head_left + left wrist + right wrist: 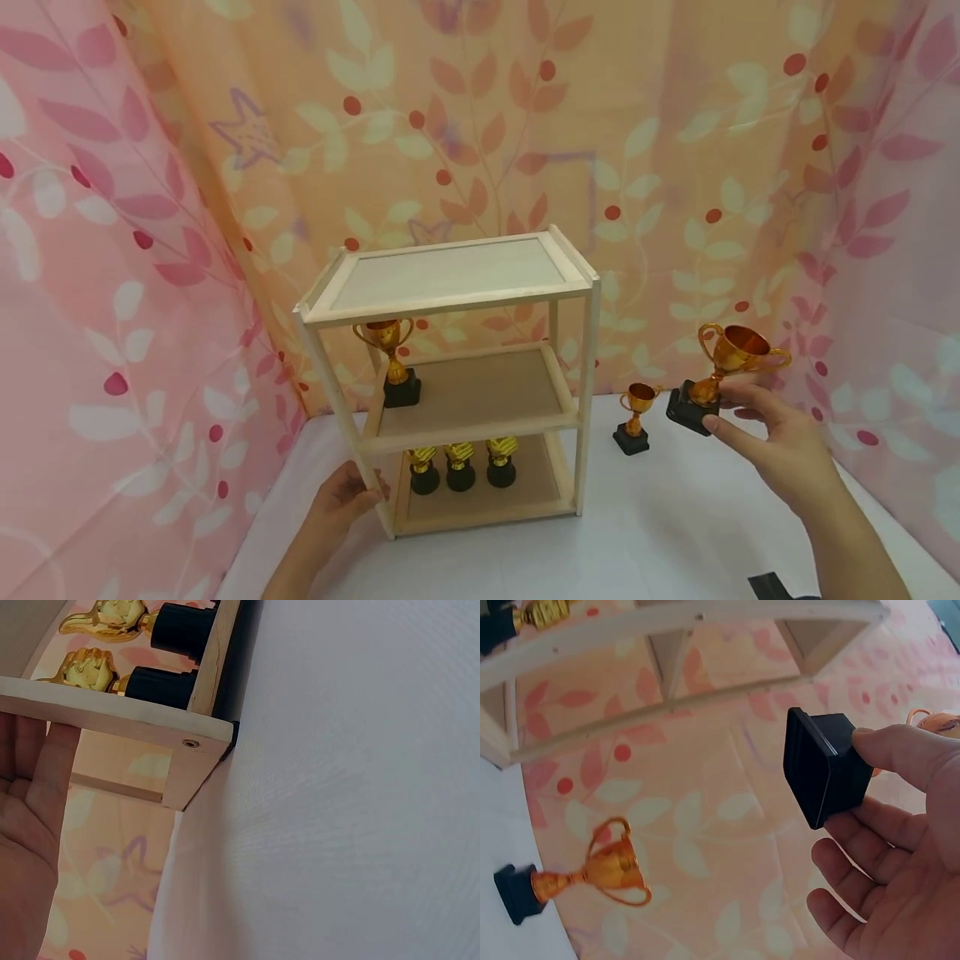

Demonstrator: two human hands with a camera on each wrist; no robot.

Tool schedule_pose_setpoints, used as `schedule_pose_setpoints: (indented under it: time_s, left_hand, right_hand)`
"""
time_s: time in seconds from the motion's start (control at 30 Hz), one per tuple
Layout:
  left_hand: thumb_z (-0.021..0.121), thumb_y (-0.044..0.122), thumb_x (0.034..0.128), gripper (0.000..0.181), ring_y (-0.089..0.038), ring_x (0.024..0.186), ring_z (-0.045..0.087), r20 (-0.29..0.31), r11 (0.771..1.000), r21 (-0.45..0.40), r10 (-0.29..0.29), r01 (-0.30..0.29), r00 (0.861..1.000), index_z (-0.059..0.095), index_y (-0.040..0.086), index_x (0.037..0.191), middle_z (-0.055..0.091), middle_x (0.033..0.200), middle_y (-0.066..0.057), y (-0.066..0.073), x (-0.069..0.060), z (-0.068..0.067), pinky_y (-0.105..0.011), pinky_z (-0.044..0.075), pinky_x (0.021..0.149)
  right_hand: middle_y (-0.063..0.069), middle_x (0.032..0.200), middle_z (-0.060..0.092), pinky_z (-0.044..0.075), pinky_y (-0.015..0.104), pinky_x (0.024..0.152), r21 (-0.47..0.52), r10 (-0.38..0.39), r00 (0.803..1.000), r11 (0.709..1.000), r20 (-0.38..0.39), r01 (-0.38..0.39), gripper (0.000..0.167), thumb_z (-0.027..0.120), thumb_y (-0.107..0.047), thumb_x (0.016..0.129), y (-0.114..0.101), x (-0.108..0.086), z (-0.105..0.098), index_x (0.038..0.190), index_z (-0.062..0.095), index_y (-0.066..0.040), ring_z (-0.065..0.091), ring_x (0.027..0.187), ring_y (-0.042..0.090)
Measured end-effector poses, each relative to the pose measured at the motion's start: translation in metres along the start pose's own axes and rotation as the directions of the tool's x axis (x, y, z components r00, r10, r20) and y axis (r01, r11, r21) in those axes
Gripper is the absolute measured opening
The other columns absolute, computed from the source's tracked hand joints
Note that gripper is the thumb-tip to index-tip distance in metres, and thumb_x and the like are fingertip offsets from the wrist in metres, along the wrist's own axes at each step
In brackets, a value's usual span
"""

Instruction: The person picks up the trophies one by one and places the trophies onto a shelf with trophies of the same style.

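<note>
In the head view, my right hand (780, 442) is clamped on a gold cup (731, 358), thumb and fingers round its lower part, and the cup leans to the right in the air above the bench (645, 533). Just beside it a second cup (639, 402) stands upright on the bench, right of the shelf (457, 275). My left hand (337, 500) grips the left front post (332, 383) near its foot. A third cup (395, 368) stands at the left of the middle tier; three trophies (460, 475) line the bottom tier, their tops hidden.

In the left wrist view, my fingers pass behind the post; two trophies show beyond it.

In the right wrist view, I pinch the gold cup's black base, hollow underside showing; my thumb partly covers the bowl.
</note>
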State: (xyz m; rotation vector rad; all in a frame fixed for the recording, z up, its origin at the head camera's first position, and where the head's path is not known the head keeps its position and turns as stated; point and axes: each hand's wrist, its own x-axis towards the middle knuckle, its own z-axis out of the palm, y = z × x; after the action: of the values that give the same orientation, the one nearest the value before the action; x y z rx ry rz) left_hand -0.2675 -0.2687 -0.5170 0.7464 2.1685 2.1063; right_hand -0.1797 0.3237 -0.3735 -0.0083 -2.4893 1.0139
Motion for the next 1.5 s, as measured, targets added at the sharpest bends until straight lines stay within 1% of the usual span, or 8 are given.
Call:
schedule_pose_setpoints:
  time_s: [0.17, 0.27, 0.43, 0.53, 0.8, 1.07, 1.23, 1.5]
  left_hand:
    - [0.057, -0.005, 0.1, 0.017, -0.014, 0.101, 0.07, -0.014, 1.0, 0.011, 0.002, -0.001, 1.0, 0.048, -0.009, 0.114, 0.07, 0.104, -0.001, 0.005, 0.001, 0.001, -0.032, 0.058, 0.093]
    - [0.059, -0.004, 0.0999, 0.017, -0.013, 0.101, 0.071, -0.023, 1.0, 0.019, -0.019, 0.019, 1.0, 0.049, -0.007, 0.113, 0.07, 0.105, 0.001, 0.007, 0.002, 0.0, -0.032, 0.058, 0.093]
    - [0.059, -0.002, 0.1002, 0.017, -0.013, 0.102, 0.07, -0.029, 0.999, 0.027, -0.028, 0.029, 0.999, 0.049, -0.006, 0.114, 0.07, 0.105, 0.001, 0.01, 0.002, 0.0, -0.031, 0.058, 0.093]
    - [0.059, -0.003, 0.1003, 0.019, -0.013, 0.102, 0.07, -0.028, 0.999, 0.026, -0.03, 0.031, 0.999, 0.048, -0.007, 0.115, 0.07, 0.105, 0.001, 0.01, 0.002, 0.0, -0.031, 0.058, 0.093]
    - [0.059, -0.003, 0.0997, 0.018, -0.013, 0.102, 0.07, -0.038, 0.999, 0.028, -0.039, 0.04, 0.999, 0.049, -0.006, 0.115, 0.07, 0.105, 0.001, 0.007, 0.0, 0.001, -0.031, 0.058, 0.093]
    - [0.058, -0.003, 0.1004, 0.021, -0.014, 0.103, 0.07, -0.008, 1.0, 0.026, -0.016, 0.016, 1.0, 0.048, -0.009, 0.118, 0.069, 0.106, 0.001, 0.004, -0.002, 0.001, -0.031, 0.058, 0.094]
    - [0.057, -0.004, 0.1005, 0.02, -0.022, 0.104, 0.071, 0.006, 1.0, 0.015, 0.009, -0.009, 1.0, 0.048, -0.009, 0.117, 0.069, 0.106, -0.001, 0.001, -0.002, 0.001, -0.032, 0.058, 0.094]
    - [0.056, -0.005, 0.1006, 0.018, -0.016, 0.103, 0.07, 0.013, 1.0, 0.015, 0.02, -0.02, 1.0, 0.048, -0.009, 0.116, 0.068, 0.106, -0.002, 0.001, -0.001, 0.001, -0.032, 0.058, 0.093]
  right_hand:
    - [0.01, 0.125, 0.066, 0.05, 0.04, 0.079, 0.012, -0.044, 0.998, 0.999, 0.045, 0.043, 0.052, 0.077, -0.035, 0.093, -0.025, -0.005, 0.011, 0.137, 0.061, -0.013, 0.047, 0.104, -0.003]
    - [0.003, 0.12, 0.069, 0.045, 0.042, 0.087, 0.037, -0.085, 0.995, 0.996, 0.048, 0.083, 0.048, 0.078, -0.032, 0.092, -0.037, -0.011, 0.017, 0.134, 0.062, -0.015, 0.049, 0.103, -0.002]
    - [-0.004, 0.114, 0.07, 0.037, 0.014, 0.091, 0.086, -0.168, 0.985, 0.983, 0.036, 0.165, 0.044, 0.082, -0.022, 0.088, -0.051, -0.02, 0.025, 0.128, 0.064, -0.019, 0.052, 0.103, -0.003]
    - [-0.003, 0.114, 0.07, 0.034, 0.007, 0.091, 0.101, -0.203, 0.978, 0.975, 0.049, 0.197, 0.043, 0.083, -0.021, 0.087, -0.059, -0.025, 0.03, 0.126, 0.065, -0.02, 0.054, 0.103, -0.002]
    - [-0.01, 0.112, 0.069, 0.039, 0.011, 0.094, 0.139, -0.272, 0.958, 0.956, 0.095, 0.258, 0.043, 0.084, -0.021, 0.086, -0.078, -0.036, 0.049, 0.124, 0.066, -0.027, 0.057, 0.102, 0.002]
    - [-0.015, 0.113, 0.068, 0.048, 0.019, 0.091, 0.226, -0.326, 0.936, 0.929, 0.132, 0.292, 0.041, 0.083, -0.022, 0.087, -0.097, -0.035, 0.069, 0.124, 0.066, -0.028, 0.06, 0.101, 0.006]
    - [-0.015, 0.114, 0.069, 0.05, 0.025, 0.093, 0.288, -0.348, 0.924, 0.912, 0.159, 0.294, 0.04, 0.082, -0.022, 0.089, -0.111, -0.031, 0.079, 0.125, 0.067, -0.025, 0.062, 0.103, 0.009]
    - [-0.015, 0.117, 0.068, 0.05, 0.043, 0.096, 0.325, -0.318, 0.92, 0.916, 0.228, 0.236, 0.042, 0.081, -0.032, 0.089, -0.13, -0.019, 0.098, 0.129, 0.066, -0.026, 0.062, 0.104, 0.012]
